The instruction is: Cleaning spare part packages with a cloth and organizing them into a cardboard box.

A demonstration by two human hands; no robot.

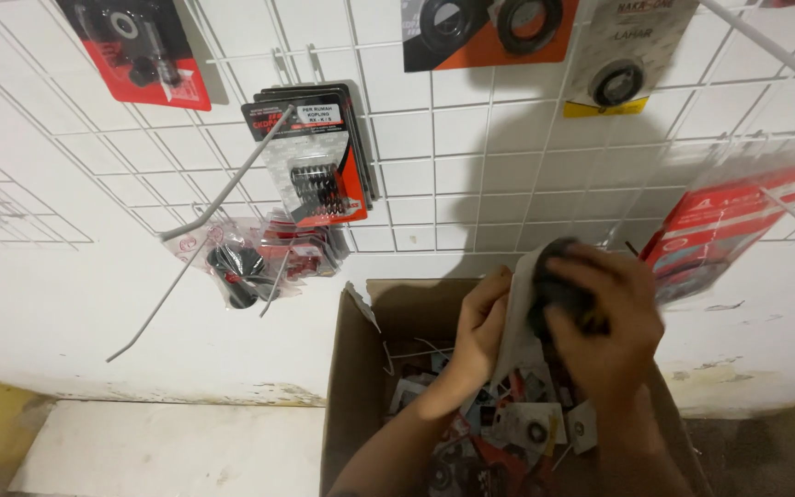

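Over an open cardboard box, both of my hands hold one small packet: a pale card with a round black part on it. My left hand grips the card's left edge. My right hand wraps over the black part from the right. The packet is blurred, so its detail is unclear. Several more carded packets with black rings lie loose inside the box below my hands.
A white wire grid covers the wall ahead, with bare metal hooks sticking out at left. Packets of springs, black rings and bagged parts hang on it. A red packet hangs at right.
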